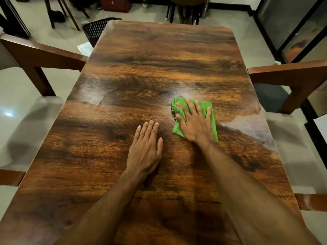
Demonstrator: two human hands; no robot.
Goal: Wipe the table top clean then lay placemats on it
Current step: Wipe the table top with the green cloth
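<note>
a crumpled green microfibre cloth (177,128) lies at centre right of the frame on a dark, glossy wood-grain table top (159,64). it is pressed flat under the right hand (194,122), fingers straight and spread, likely so that a wide patch is covered. the left hand (146,147) is laid palm down just beside it at lower centre, fingers straight and together, nothing held, probably as a brace. pale hazy patches are seen at the table's left middle and right edge; whether these are glare or moisture cannot be told. no placemats are seen, so wiping is judged the step in hand. brown wooden chairs (40,57) flank the table, and a black mesh basket (96,30) stands on pale floor tiles, upper left.
</note>
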